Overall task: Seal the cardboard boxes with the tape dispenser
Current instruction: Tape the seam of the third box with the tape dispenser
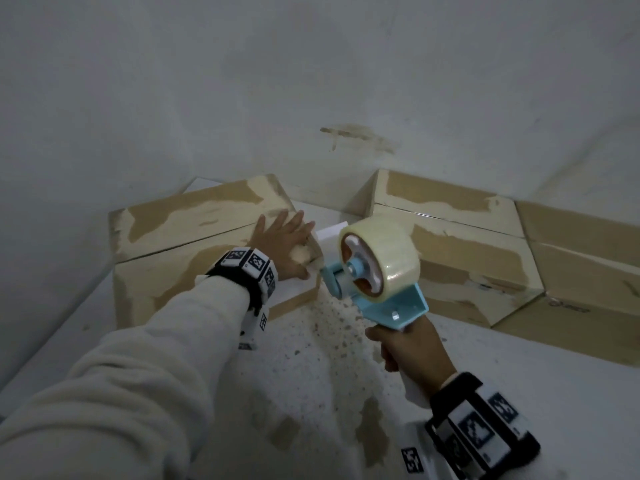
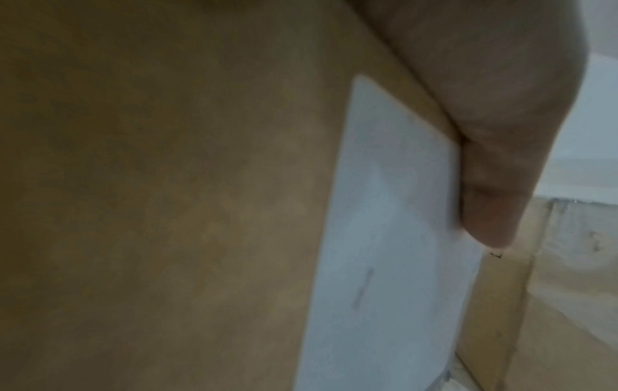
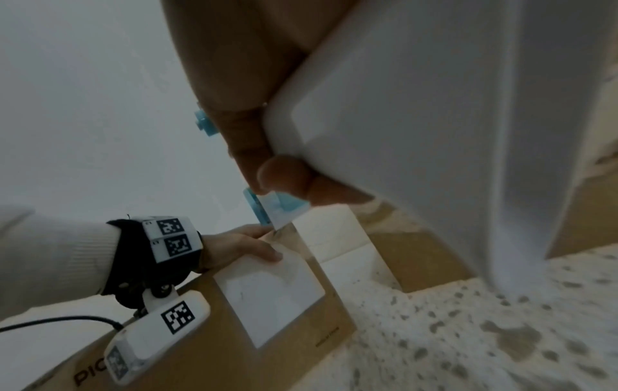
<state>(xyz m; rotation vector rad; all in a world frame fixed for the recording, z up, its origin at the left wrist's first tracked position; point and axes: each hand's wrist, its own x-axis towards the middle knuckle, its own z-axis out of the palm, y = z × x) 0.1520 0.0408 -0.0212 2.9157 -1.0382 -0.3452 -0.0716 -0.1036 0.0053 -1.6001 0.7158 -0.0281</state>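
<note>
Fingers [image 1: 294,223] of left hand [image 1: 282,244] lie flat on brown cardboard box [image 1: 194,244]; right hand [image 1: 412,348] grips blue plastic tape dispenser [image 1: 377,275].

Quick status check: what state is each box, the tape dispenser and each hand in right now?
Left box: flaps closed, seam showing.
Middle box: flaps closed, seam showing.
Tape dispenser: held off the floor, at the left box's corner.
Left hand: flat on the left box.
Right hand: gripping the dispenser handle.
</note>
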